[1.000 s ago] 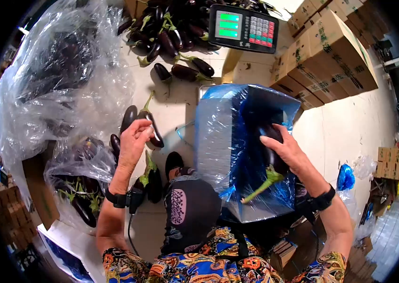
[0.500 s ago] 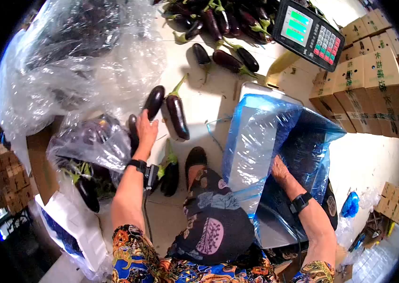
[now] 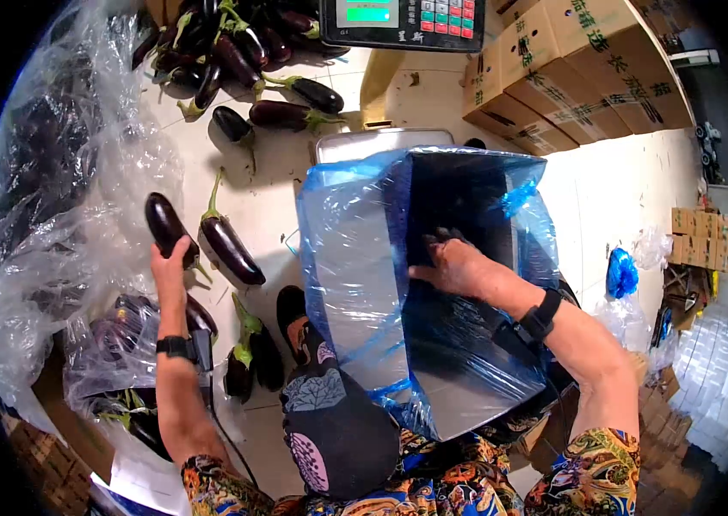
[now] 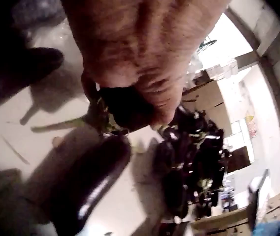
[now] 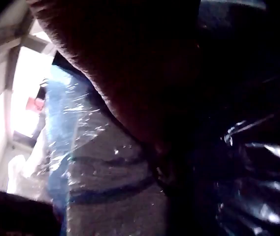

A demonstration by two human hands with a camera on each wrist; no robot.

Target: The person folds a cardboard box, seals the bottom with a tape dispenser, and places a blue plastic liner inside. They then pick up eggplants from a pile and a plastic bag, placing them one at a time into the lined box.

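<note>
In the head view the left hand grips an eggplant near its stem end, thumb and fingers around it. Just right of it another eggplant lies on the floor, its green stem pointing up the view. The left wrist view has the left hand curled over the dark eggplant. Inside the box lined with blue film, the right hand hangs with fingers spread and no eggplant visible in it. The right wrist view is dark, with the right hand beside the film.
A heap of eggplants lies at the top, near a scale display. Closed cartons stand at upper right. Clear plastic bags cover the left side. Two eggplants lie by the person's shoe.
The left hand has taken hold of an eggplant and lifted it. The right hand, earlier holding an eggplant in the box, has let it go and come up. The head view has shifted.
</note>
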